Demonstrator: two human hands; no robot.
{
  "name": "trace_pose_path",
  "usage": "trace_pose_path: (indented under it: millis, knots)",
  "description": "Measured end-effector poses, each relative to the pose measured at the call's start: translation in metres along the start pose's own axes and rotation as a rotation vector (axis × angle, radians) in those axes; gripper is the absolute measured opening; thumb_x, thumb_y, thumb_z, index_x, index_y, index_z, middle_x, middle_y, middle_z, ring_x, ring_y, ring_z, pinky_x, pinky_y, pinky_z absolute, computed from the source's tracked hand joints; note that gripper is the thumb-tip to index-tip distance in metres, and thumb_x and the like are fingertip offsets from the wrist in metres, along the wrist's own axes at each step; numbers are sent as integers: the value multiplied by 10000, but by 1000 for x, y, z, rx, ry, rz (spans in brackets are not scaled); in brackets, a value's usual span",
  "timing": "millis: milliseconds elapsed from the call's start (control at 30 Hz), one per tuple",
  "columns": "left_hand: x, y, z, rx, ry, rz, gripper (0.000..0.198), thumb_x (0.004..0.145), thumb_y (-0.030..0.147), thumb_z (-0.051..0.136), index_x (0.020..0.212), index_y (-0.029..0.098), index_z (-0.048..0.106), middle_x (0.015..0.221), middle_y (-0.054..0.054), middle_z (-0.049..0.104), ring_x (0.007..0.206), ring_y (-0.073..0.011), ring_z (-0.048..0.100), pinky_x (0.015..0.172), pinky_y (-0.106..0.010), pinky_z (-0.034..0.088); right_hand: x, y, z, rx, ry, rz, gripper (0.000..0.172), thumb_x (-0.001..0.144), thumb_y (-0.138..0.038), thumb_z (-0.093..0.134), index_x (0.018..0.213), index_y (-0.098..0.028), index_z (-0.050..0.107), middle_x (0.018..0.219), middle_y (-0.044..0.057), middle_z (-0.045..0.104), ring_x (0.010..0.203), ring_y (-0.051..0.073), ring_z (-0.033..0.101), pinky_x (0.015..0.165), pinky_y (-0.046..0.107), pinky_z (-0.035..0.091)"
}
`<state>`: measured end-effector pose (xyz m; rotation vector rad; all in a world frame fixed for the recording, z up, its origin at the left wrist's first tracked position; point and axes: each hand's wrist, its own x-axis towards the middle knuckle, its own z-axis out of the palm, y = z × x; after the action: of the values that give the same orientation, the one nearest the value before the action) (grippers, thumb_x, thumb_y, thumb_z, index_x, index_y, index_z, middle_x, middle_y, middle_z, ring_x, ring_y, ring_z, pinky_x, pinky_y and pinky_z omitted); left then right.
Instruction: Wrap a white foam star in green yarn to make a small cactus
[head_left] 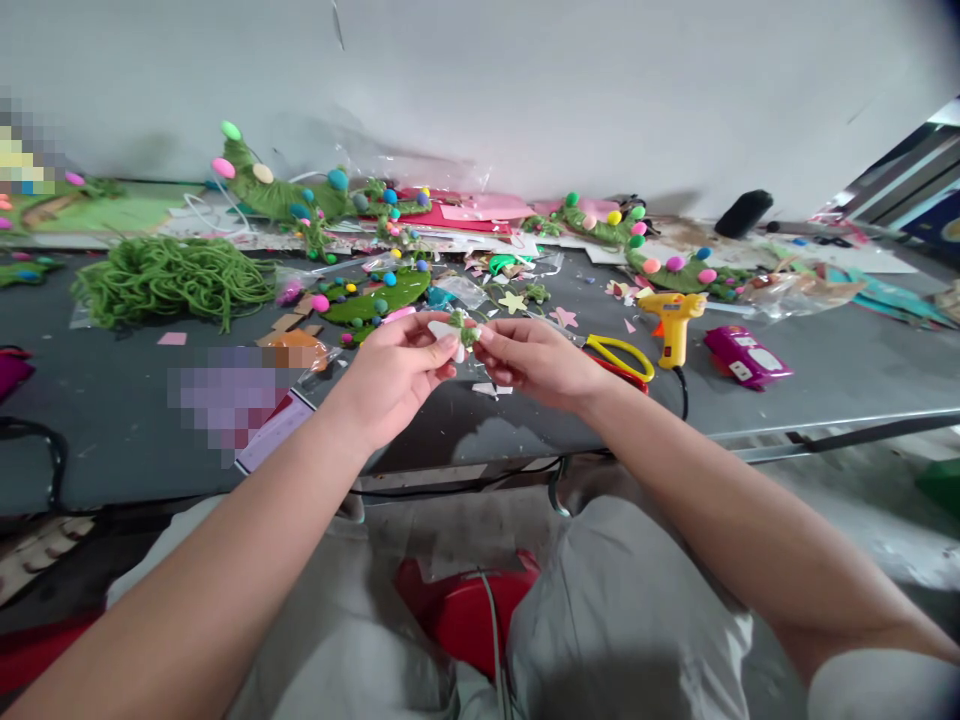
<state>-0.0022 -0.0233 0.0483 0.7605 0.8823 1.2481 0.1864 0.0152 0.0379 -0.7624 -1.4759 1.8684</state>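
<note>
Glue gun (673,328): yellow, on gray table (840,365)
Left hand (401,368): left of glue gun, thumb and fingers pinching white part of small piece (468,334)
Right hand (544,362): nearer glue gun, thumb and fingers pinching green part
Small piece: between both hands, left of glue gun
Scissors (596,343): handles just left of glue gun
Purple packet (746,358): just right of glue gun

Craft piece (466,334) was white and green; yarn (180,280), all green; glue gun (675,328), yellow; scissor handles (624,346), yellow and red; packet (721,352), purple with white patches.
</note>
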Motion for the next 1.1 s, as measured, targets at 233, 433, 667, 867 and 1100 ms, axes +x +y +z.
trace_pose_path:
  millis: [233, 433, 667, 867, 1100]
  knots:
    - [3, -8, 2, 131, 132, 133, 281, 719, 137, 815, 951, 158, 658, 874, -36, 694, 805, -145, 655, 675, -245, 498, -1, -1, 11, -180, 205, -75, 247, 837, -352, 762, 876, -124, 676, 684, -31, 580, 533, 54, 470, 497, 206, 351]
    - [1, -18, -1, 663, 157, 437, 240, 824, 255, 738, 1018, 195, 611, 824, -25, 721, 702, -163, 655, 667, -290, 503, -5, 3, 17, -553, 333, -156, 231, 854, -340, 700, 787, -119, 720, 664, 3, 631, 558, 88, 509, 533, 240, 402]
    - [-6, -19, -4, 1142, 89, 706, 192, 888, 198, 638, 1071, 208, 582, 890, -21, 708, 757, -165, 678, 680, -281, 486, -13, 0, 17, -983, 332, -330, 120, 863, -197, 649, 803, -133, 731, 720, 12, 677, 650, 108, 544, 649, 252, 410]
    - [-2, -14, -8, 1144, -14, 551, 193, 888, 212, 638, 1074, 202, 590, 809, -4, 650, 725, -168, 628, 683, -302, 463, -16, -9, 8, -1254, 190, -457, 116, 954, -176, 580, 940, -131, 686, 891, 59, 667, 755, 137, 545, 697, 269, 390]
    - [1, 0, -13, 807, -171, 250, 174, 866, 186, 677, 1018, 195, 593, 754, -1, 645, 717, -154, 607, 677, -290, 463, -13, -13, -5, -822, 70, -294, 234, 932, -360, 697, 859, -138, 687, 725, -1, 620, 637, 98, 485, 610, 245, 387]
